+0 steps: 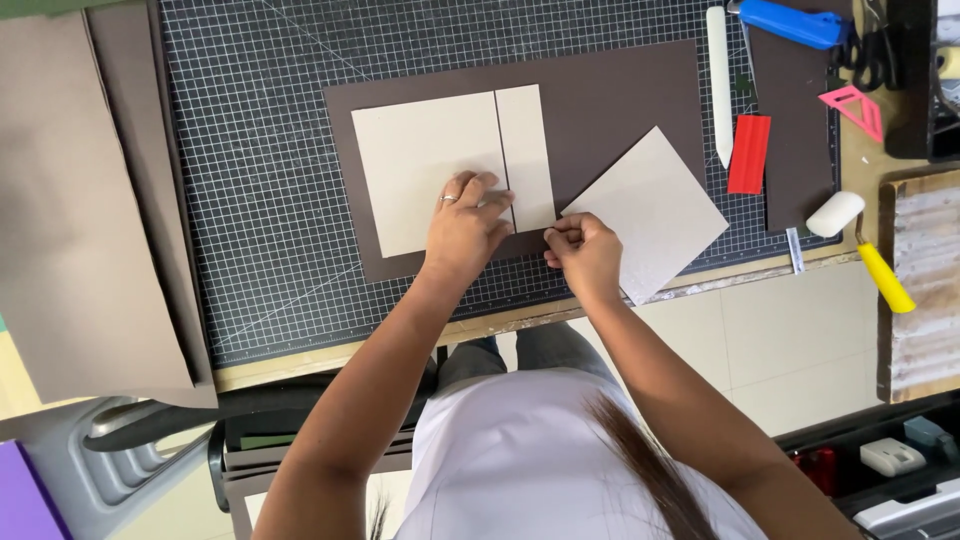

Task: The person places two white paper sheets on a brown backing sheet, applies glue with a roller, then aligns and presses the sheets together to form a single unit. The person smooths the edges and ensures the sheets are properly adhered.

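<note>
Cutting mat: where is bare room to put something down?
The cutting mat is bare on its left, between the loose brown sheets and the dark brown sheet. It is crowded right, around the bone folder, red block and roller.

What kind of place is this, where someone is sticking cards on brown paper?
Probably a craft or bookbinding workbench. A gridded cutting mat covers the table, grey boards lie on a brown sheet, and a small roller and a white folding tool sit nearby.
</note>
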